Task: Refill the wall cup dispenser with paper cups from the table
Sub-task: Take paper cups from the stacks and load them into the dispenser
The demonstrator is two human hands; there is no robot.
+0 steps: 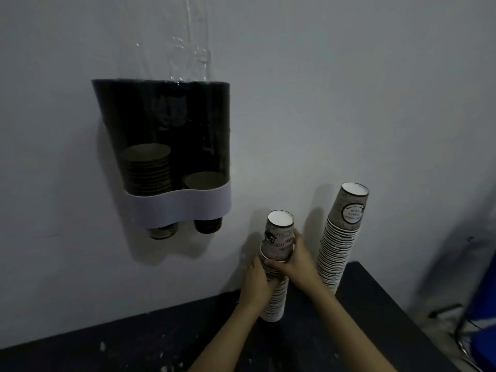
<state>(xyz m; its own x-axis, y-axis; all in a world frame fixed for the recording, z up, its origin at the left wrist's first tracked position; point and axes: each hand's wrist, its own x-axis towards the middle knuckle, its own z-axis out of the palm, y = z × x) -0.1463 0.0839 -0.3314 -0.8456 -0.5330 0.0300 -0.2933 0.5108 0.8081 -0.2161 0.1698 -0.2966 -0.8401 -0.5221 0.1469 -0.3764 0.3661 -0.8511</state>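
**Both hands on the shorter cup stack, below and right of the dispenser**

The wall (349, 76) is pale and plain, and the cup dispenser (171, 157) hangs on it as the fixed landmark. The dispenser has a dark see-through body with a white wavy band across its lower front and a clear plastic sleeve (192, 41) rising from its top. Inside, a short pile of cups (147, 167) sits in the left column and a lower one (204, 181) in the right column; cup ends poke out beneath the band.

Below the dispenser runs the dark table (188, 331), flecked with pale specks. Far to the dispenser's right, at the frame edge, stands something blue with metal legs (480, 304), possibly a chair, though it is too blurred to be sure.

Right of the dispenser and lower, the tall cup stack (341, 245) stands upside down on the table near the wall. Between it and the dispenser is the shorter cup stack (277, 267), also inverted.

The left hand (255, 283) wraps around the middle of the shorter stack. The right hand (298, 261) curls its fingers around the upper cups of that same stack, thumb side up by the top cup.
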